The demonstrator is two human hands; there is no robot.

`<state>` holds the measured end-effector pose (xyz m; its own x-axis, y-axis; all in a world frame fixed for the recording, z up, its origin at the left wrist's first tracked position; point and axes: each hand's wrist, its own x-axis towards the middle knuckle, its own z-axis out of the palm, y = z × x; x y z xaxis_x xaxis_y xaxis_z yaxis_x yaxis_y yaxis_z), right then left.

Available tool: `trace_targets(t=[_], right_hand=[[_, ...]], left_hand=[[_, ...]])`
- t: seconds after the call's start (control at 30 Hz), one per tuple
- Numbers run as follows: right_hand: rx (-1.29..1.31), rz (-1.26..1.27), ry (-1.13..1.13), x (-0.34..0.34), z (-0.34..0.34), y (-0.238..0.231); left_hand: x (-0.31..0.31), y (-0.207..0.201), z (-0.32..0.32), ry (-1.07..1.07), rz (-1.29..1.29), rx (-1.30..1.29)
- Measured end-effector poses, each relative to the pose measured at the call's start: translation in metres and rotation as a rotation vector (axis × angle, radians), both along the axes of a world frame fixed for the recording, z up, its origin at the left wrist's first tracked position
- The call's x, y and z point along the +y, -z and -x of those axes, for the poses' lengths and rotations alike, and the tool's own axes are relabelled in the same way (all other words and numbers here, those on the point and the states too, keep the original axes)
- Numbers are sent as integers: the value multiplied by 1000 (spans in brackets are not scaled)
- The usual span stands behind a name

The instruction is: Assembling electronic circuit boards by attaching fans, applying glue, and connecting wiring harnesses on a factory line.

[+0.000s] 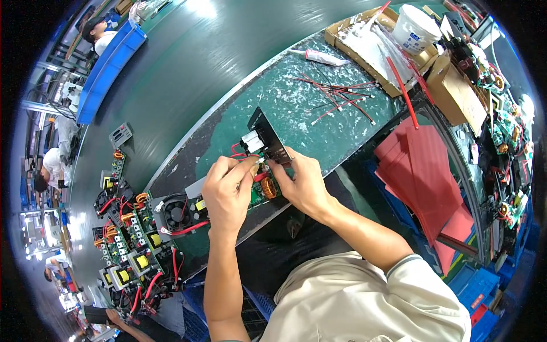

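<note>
I have the right hand [303, 181] at the lower edge of the black panel [265, 138], thumb on the near side and fingers behind, so its grip looks narrow and closed on the sheet. That pinch seems to be what holds the panel upright and slightly tilted, leaving its inner face and the white socket module [252, 142] open toward the left hand [231, 185].

The left thumb and fingertips are drawn tightly together beside a small white connector [261, 161]; I cannot tell from here whether they grip it or only touch it. Short red wires [239, 153] run from the module toward those fingertips, which probably explains why both hands work so close together.

Beneath them, the circuit board [256, 198] lies at the near edge of the green worktable [273, 97], its copper toroidal coil [268, 188] just beside the right thumb. A cooling fan [175, 213] sits left of the left wrist; I can't make out whether it belongs to the same unit.

Loose red-and-black leads [340, 94] are spread toward the table's right end, likely for easy reach. A squeeze tube [322, 57] lies by the far edge, near the cardboard tray [341, 35] in the far right corner.
</note>
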<state>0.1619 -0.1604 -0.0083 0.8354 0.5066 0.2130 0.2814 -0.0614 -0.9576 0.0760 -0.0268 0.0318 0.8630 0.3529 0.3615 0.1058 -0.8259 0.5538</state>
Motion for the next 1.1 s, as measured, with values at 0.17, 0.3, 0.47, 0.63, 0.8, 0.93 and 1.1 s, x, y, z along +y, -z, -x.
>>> trace_targets(t=[0.17,0.3,0.47,0.63,0.8,0.93,1.1], right_hand=[[-30,-3,-6,0,0,-4],[-57,22,9,1,1,-4],[-67,28,5,3,3,-3],[-121,4,19,5,6,1],[-59,23,12,1,3,-8],[-51,13,14,1,2,-7],[-58,117,-56,-1,2,-10]], left_hand=[[1,3,1,6,27,-27],[2,5,0,9,15,-30],[2,7,-1,3,75,-53],[1,10,0,-7,80,-64],[-1,6,0,1,112,-78],[-1,4,1,-7,117,-68],[-1,5,1,-7,122,-67]])
